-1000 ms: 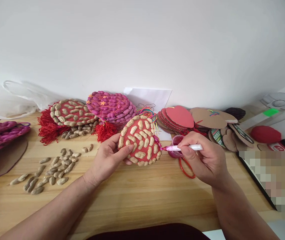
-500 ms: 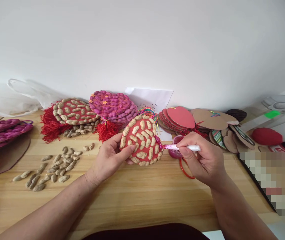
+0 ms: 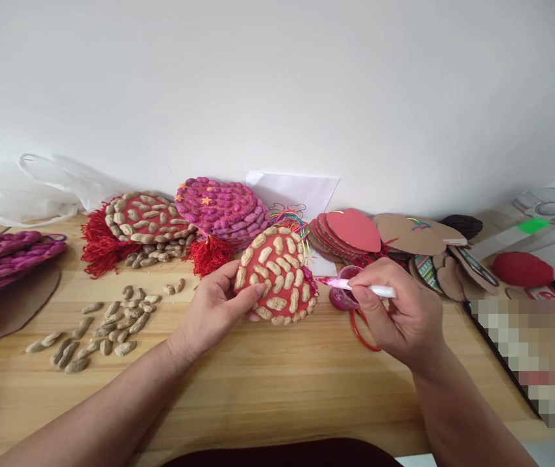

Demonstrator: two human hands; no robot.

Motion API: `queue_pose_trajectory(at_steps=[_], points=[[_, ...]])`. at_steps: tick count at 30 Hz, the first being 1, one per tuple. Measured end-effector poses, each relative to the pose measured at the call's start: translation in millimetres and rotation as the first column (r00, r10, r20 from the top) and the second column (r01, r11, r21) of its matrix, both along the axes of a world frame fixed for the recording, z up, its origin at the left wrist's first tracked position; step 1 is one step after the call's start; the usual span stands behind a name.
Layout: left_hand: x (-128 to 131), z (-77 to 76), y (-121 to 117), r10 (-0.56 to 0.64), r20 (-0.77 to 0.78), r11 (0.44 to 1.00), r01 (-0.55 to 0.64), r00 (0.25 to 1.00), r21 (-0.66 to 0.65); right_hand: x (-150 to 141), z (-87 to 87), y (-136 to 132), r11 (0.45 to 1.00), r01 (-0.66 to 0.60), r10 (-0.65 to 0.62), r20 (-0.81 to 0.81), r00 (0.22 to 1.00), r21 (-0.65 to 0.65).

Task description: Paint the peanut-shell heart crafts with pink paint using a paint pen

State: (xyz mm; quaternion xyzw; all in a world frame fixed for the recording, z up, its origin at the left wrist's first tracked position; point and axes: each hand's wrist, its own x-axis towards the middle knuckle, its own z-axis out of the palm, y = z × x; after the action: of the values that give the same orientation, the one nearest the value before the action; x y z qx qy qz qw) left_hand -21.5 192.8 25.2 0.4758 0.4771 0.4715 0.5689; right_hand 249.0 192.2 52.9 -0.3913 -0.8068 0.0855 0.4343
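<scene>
My left hand (image 3: 211,310) grips a round red disc covered with peanut shells (image 3: 276,275), tilted up above the wooden table (image 3: 267,383). A few shells on its right edge are painted magenta. My right hand (image 3: 398,311) pinches a white-handled brush (image 3: 362,287) whose magenta tip points at the disc's right edge, just apart from it. A small cup of magenta paint (image 3: 344,295) stands on the table under the brush.
Loose peanuts (image 3: 106,324) lie to the left. Finished peanut discs with red tassels (image 3: 135,224) and a magenta one (image 3: 221,207) sit at the back. Red and brown card cut-outs (image 3: 384,233) are stacked at the right, red scissors handles (image 3: 362,331) beside the cup.
The brush tip has drawn back a little from the disc's right edge toward the paint cup. The disc has barely moved.
</scene>
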Motion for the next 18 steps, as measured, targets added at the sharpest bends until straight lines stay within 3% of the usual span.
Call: queue_pose_trajectory(at_steps=[18], points=[[0.5, 0.8, -0.5, 0.011, 0.001, 1.000, -0.011, 1.000, -0.007, -0.3, -0.5, -0.7, 1.000, -0.012, 0.012, 0.012, 1.000, -0.005]])
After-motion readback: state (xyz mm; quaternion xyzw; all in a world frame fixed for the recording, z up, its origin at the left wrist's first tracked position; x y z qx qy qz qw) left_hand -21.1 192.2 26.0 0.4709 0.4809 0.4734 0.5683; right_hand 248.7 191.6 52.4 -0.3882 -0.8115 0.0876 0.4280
